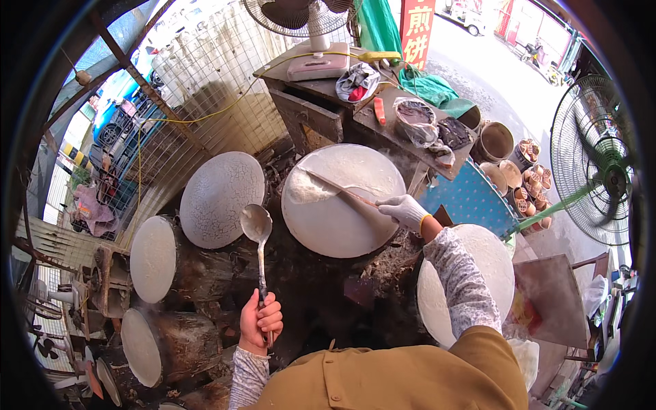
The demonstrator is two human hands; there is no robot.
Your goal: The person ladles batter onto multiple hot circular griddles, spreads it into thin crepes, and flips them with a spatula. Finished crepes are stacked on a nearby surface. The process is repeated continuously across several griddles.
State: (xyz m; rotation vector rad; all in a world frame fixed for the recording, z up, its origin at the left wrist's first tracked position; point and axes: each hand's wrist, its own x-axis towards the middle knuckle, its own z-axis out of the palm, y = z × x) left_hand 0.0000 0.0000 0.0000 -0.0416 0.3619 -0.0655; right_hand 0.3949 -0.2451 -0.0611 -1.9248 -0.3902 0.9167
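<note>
My left hand (260, 320), bare, is closed round the dark handle of a ladle (255, 224) whose bowl is coated with pale batter, held up left of the central round griddle (335, 229). My right hand (404, 212), in a white glove, is closed on a long thin spreading stick (342, 188) lying across that griddle. Pale batter (307, 188) is spread on the griddle's upper left part, along the stick. My right forearm reaches over the edge of another batter-coated griddle (465, 280) at the right.
More round griddles (222, 198) stand on the left over sooty stoves. Behind are a cluttered wooden stand (304, 113) with a small fan (318, 65), and bags. At right are a blue dotted panel (465, 198), stacked pots (497, 142), a large fan (605, 171) and a street.
</note>
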